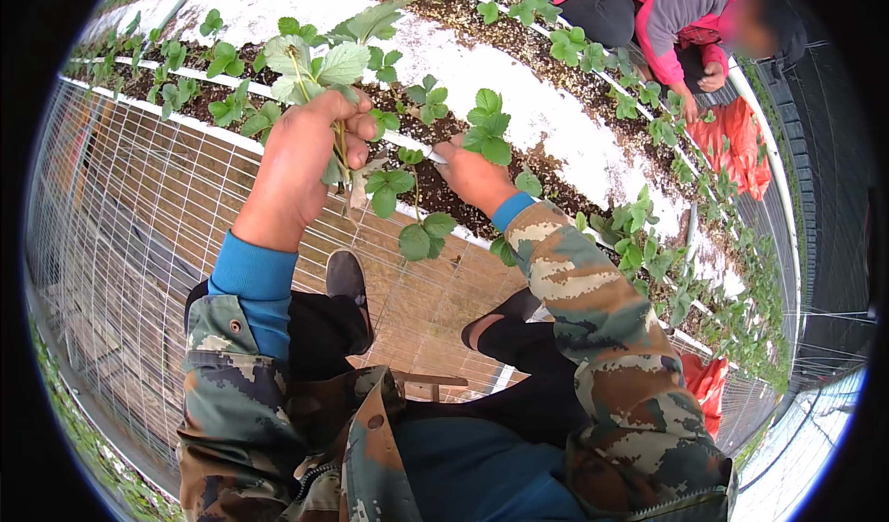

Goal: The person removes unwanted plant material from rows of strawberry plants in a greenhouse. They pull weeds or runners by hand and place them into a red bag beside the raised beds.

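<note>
My left hand (301,152) is closed around a bunch of picked-looking strawberry leaves (343,64), their stems running down through the fingers. Some dry, withered leaf bits (359,187) hang below that fist. To its right, my right hand (477,178) reaches into the planted row, fingers curled in at the soil. A small pale tip shows by those fingers, and what they grip is hidden. A green strawberry plant (489,126) stands just beyond the right hand. Another plant's leaves (428,237) droop over the bed's near edge, between my hands.
A white sheet (519,78) runs along the bed between planted soil strips. Wire mesh (139,180) hangs along the near side. A co-worker (667,13) crouches at the upper right, hands among plants. Red bags (732,147) hang on the right. My shoes (347,281) stand below.
</note>
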The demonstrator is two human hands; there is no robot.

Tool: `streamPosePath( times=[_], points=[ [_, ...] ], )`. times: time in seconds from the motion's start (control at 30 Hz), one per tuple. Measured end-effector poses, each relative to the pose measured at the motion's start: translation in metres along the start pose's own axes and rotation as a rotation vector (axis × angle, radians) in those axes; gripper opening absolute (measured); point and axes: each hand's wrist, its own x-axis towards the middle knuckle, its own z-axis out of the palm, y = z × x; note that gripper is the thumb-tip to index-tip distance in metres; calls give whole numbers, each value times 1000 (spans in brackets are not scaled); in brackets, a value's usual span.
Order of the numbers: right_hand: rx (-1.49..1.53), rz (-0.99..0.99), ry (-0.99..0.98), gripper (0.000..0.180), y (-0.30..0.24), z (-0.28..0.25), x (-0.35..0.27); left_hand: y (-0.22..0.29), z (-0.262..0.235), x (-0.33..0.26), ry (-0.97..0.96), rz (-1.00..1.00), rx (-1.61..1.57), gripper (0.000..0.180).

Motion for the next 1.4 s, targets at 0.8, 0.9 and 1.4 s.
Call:
streamPosePath(
  times=[0.8, 0.9, 1.4],
  points=[
    [967, 313, 122, 17, -22, 28, -22, 2, 15, 7, 62, -20, 106, 28],
    [456, 136, 163, 18, -42, 33, -18, 1, 7, 5, 115, -34, 132, 30],
    [514, 302, 180, 22, -27, 38, 8, -7, 11, 11, 44, -26, 174, 33]
  ],
)
